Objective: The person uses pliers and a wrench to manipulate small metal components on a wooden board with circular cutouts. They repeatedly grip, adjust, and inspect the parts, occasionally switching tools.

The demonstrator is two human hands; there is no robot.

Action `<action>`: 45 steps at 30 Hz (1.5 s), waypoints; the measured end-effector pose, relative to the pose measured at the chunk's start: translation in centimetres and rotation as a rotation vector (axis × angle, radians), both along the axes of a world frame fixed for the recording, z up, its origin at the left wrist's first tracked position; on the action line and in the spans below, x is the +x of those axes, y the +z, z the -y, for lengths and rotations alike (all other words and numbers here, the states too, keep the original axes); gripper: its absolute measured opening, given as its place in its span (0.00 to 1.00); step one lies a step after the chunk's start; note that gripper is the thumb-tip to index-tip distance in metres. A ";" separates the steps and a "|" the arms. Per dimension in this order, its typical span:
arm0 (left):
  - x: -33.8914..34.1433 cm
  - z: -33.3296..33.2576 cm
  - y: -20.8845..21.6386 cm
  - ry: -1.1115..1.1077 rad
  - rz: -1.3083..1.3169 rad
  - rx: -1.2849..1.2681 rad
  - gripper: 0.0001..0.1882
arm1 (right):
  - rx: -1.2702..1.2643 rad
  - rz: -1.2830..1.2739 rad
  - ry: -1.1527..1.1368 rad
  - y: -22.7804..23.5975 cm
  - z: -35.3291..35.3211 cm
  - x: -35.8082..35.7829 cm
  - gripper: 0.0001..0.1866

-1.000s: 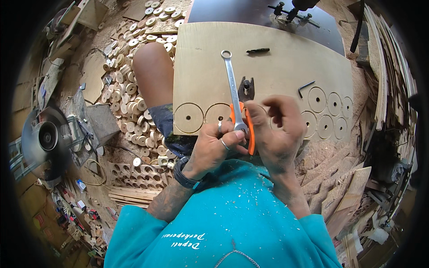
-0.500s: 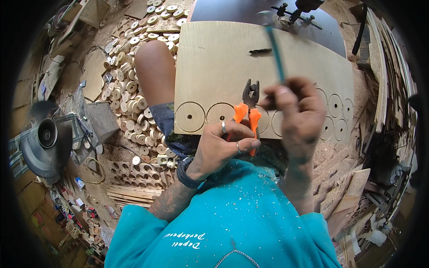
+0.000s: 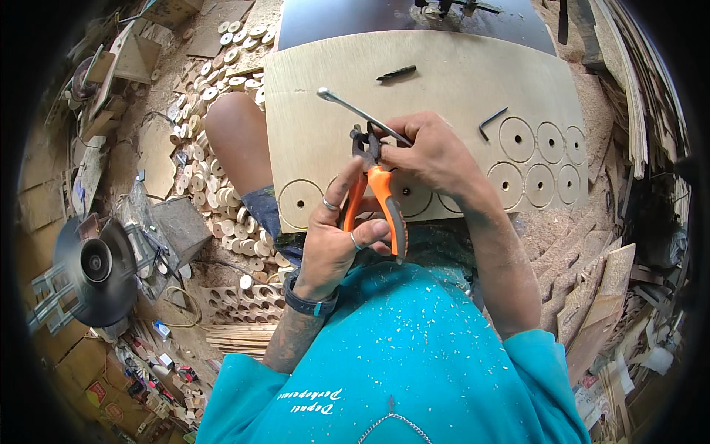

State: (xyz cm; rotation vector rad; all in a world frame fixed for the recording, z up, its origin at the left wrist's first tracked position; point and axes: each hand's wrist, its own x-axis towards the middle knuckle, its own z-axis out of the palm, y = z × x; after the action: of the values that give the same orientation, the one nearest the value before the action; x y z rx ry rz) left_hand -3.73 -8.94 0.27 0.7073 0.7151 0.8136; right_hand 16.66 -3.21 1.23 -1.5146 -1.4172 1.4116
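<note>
My left hand is closed around the handles of orange-and-grey pliers, their dark jaws pointing away from me above a plywood board. A small dark metal piece shows at the jaw tips; its kind is too small to tell. My right hand is closed on a slim shiny metal tool with a rounded end, which slants up to the left. Its fingertips are right beside the pliers' jaws. Beyond the hands, a black drill bit lies on the board, and an L-shaped hex key rests to the right.
Circles with centre holes are cut in the board's near and right parts. A dark tabletop extends behind it. Many wooden discs cover the floor at left, near a machine with a round disc. Wooden strips stand at right.
The right hand has moved left to the pliers' jaws, and its tool has swung from upright to slanting left. The left hand has turned the pliers and shifted slightly left.
</note>
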 end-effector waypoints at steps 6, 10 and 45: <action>-1.0 0.1 0.4 -0.048 0.089 0.011 0.46 | 0.365 -0.036 -0.138 -1.1 0.6 -0.6 0.14; -2.0 -0.2 0.9 -0.196 0.069 -0.077 0.36 | 0.152 -0.329 -0.074 -0.6 1.3 0.2 0.10; -2.3 -1.7 2.8 -0.376 0.240 -0.295 0.35 | 0.033 -0.394 0.137 -1.6 1.3 1.7 0.14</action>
State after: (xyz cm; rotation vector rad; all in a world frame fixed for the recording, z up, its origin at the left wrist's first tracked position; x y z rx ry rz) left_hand -6.01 -7.24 3.09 0.4480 0.4525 0.4259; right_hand 18.36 -4.49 -0.40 -1.0587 -1.3055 1.6523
